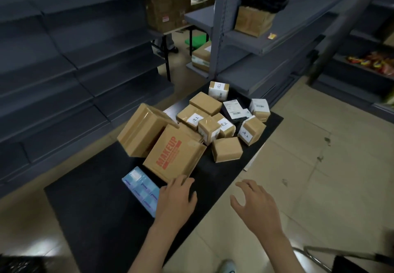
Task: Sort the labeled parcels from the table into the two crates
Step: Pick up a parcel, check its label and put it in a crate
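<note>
Handwriting on the parcels' (210, 127) white labels is too small to read, and a blue pack (138, 187) lies half hidden under the MAKEUP box (174, 153) and the left hand (177, 196), whose relaxed fingers reach that box's corner. The right hand (253, 204) hovers spread, holding nothing. The parcels are heaped at the far end of the black counter (96, 198), between grey shelving (64, 59) on a tiled floor (319, 166).

Cardboard parcels (227, 149), matt black table (102, 198), glossy tiles (309, 166)
</note>
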`<state>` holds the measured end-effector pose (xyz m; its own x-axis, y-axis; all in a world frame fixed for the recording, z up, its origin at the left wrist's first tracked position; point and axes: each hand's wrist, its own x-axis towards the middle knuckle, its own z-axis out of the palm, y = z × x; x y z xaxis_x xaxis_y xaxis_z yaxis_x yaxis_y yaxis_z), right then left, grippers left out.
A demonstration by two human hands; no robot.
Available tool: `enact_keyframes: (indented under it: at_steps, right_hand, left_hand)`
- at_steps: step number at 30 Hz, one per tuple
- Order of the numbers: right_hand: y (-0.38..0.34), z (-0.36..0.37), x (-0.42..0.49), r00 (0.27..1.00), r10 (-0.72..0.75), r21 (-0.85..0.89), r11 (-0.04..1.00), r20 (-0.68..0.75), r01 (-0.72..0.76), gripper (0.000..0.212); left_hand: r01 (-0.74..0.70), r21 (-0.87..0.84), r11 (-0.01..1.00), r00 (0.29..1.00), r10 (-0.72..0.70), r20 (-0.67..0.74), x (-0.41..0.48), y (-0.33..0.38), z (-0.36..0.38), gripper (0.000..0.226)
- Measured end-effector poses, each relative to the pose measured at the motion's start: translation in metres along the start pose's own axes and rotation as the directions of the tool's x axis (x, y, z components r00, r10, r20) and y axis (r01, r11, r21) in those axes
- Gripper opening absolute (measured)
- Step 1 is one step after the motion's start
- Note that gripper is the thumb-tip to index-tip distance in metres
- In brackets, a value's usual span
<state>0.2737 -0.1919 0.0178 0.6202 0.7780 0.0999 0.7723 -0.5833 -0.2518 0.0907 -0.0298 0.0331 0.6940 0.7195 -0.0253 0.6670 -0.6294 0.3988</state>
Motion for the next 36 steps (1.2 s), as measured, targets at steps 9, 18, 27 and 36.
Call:
enact_keyframes:
  at_steps: [9,18,27,36]
  right_hand:
    - [0.080,-0.016,0.131,0.996,-0.061,-0.028,0.998,0.059,0.062,0.043]
    - [0.127,0.024,0.265,0.980,-0.001,-0.059,0.998,0.198,0.013,0.046]
    - [0.176,0.056,0.340,0.919,0.130,-0.096,0.990,0.373,-0.101,0.077]
    - [0.220,0.072,0.386,0.899,-0.008,0.055,0.998,0.438,-0.018,0.076]
  left_hand:
    - [0.094,0.027,0.995,0.994,-0.092,-0.053,0.094,0.053,0.019,0.039]
    - [0.130,-0.062,0.990,0.988,-0.134,-0.076,0.207,0.067,0.037,0.037]
    - [0.191,-0.097,0.977,0.982,-0.190,0.018,0.270,0.085,0.055,0.031]
    - [0.370,-0.085,0.925,0.926,-0.359,0.115,0.306,0.123,0.080,0.038]
